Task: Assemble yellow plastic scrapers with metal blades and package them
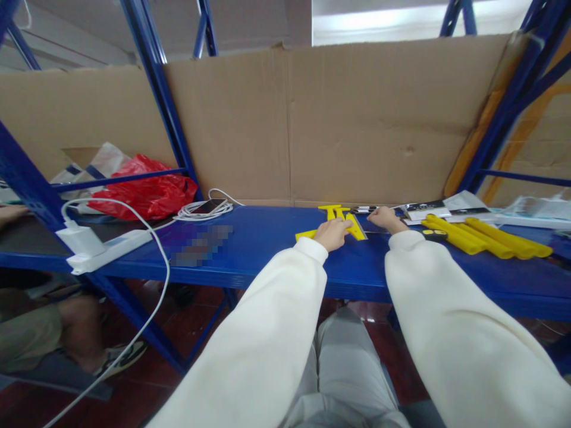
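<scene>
My left hand is closed around a yellow scraper; its handle sticks out to the left and its wide head points right. Just behind that hand lie more yellow T-shaped scraper parts on the blue tabletop. My right hand is a short way right of the scraper head, with fingers pinched together. A thin dark line shows below its fingertips, too small to name. Beside the right wrist lies a black and yellow object, partly covered by the sleeve.
Several yellow tubular handles lie at right, before white and black packets. At left are a power strip, coiled white cable and red plastic bag. Cardboard stands behind. Another person's leg shows lower left.
</scene>
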### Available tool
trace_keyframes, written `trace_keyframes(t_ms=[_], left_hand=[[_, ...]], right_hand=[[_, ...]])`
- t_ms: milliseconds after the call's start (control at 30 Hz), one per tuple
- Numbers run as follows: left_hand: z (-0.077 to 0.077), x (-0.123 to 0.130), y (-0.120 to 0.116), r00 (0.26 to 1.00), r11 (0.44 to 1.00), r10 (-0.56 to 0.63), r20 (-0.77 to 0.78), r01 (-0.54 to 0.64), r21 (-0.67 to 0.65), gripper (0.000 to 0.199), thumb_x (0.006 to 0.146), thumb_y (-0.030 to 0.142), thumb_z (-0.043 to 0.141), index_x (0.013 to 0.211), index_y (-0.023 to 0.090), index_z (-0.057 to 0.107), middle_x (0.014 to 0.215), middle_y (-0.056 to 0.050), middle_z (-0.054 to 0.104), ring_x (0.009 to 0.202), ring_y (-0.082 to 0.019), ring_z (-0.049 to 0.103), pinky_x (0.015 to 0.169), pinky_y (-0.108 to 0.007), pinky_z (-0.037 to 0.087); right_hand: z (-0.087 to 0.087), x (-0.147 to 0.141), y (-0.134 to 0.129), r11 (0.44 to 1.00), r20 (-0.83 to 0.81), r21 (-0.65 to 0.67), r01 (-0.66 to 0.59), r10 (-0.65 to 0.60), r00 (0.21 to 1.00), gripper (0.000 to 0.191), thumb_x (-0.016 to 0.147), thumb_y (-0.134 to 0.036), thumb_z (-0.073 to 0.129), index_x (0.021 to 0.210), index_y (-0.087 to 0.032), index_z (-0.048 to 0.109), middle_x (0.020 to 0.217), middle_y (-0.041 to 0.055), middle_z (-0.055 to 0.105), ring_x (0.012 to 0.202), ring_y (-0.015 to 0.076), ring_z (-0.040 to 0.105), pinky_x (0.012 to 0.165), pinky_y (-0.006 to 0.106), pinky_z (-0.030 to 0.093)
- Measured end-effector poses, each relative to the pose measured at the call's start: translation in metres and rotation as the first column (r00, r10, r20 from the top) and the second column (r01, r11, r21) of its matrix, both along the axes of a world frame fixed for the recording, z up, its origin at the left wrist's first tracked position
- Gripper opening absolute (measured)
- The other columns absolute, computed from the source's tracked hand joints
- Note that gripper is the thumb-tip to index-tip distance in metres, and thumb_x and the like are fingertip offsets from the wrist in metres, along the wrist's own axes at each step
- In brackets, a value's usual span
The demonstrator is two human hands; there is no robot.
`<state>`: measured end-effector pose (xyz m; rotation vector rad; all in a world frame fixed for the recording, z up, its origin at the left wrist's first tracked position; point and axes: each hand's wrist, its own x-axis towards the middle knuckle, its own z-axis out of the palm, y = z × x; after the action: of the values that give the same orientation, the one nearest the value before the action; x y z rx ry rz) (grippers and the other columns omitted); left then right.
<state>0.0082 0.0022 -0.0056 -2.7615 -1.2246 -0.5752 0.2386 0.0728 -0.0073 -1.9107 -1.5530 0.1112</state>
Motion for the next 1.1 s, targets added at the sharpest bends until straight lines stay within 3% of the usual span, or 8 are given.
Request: trace_keyframes(t_ms=[133,233,633,900,1100], left_hand=[[0.001,-0.001,0.000,1.000,1.000,-0.001,-0.009,0.001,-0.003,0.036,0.102,0.018,0.050,0.132,0.024,0.066,0.132,-0.011,0.070,0.125,-0.025,0.067,0.104,-0.036,0.054],[0.001,-0.001,-0.001,1.000,1.000,-0.001,-0.008,0.001,-0.002,0.036,0.102,0.018,0.050,0.133,0.024,0.066,0.133,-0.011,0.070,0.126,-0.025,0.066,0.105,-0.037,0.054],[0.002,-0.002,-0.002,1.000,1.000,0.015,-0.020,-0.014,0.017,0.039,0.103,0.020,0.049,0.138,0.026,0.064,0.133,-0.011,0.069,0.126,-0.026,0.066,0.104,-0.037,0.054],[0.002,-0.003,-0.002,0.999,0.999,0.038,-0.038,-0.037,0.021,0.041,0.103,0.021,0.049,0.141,0.025,0.063,0.133,-0.012,0.068,0.125,-0.026,0.065,0.105,-0.037,0.053],[0.004,-0.003,-0.003,0.997,0.999,0.042,-0.070,-0.040,0.024,0.042,0.105,0.022,0.045,0.143,0.023,0.062,0.137,-0.013,0.067,0.127,-0.025,0.064,0.107,-0.035,0.052]], right_hand=[[0.009,-0.015,-0.008,0.981,-0.355,0.131,-0.140,0.179,0.918,0.013,0.075,-0.030,0.076,0.071,-0.019,0.073,0.087,0.0105,0.077,0.103,0.0291,0.070,0.098,0.041,0.052],[0.016,-0.030,-0.016,0.948,-0.450,0.196,-0.249,0.313,0.836,0.014,0.073,-0.032,0.080,0.070,-0.020,0.072,0.086,0.0080,0.077,0.099,0.0252,0.068,0.097,0.038,0.052],[0.021,-0.050,-0.028,0.911,-0.352,0.146,-0.386,0.413,0.840,0.024,0.066,-0.008,0.072,0.050,-0.023,0.063,0.071,0.0021,0.072,0.090,0.0215,0.069,0.099,0.034,0.052],[0.016,-0.049,-0.022,0.891,-0.284,0.137,-0.432,0.453,0.845,0.019,0.066,-0.012,0.069,0.051,-0.021,0.062,0.069,0.0009,0.070,0.081,0.0189,0.066,0.093,0.033,0.052],[0.013,-0.050,-0.025,0.923,-0.349,0.122,-0.366,0.385,0.854,0.013,0.071,-0.013,0.068,0.061,-0.020,0.063,0.071,0.0016,0.068,0.082,0.0182,0.064,0.091,0.032,0.052]])
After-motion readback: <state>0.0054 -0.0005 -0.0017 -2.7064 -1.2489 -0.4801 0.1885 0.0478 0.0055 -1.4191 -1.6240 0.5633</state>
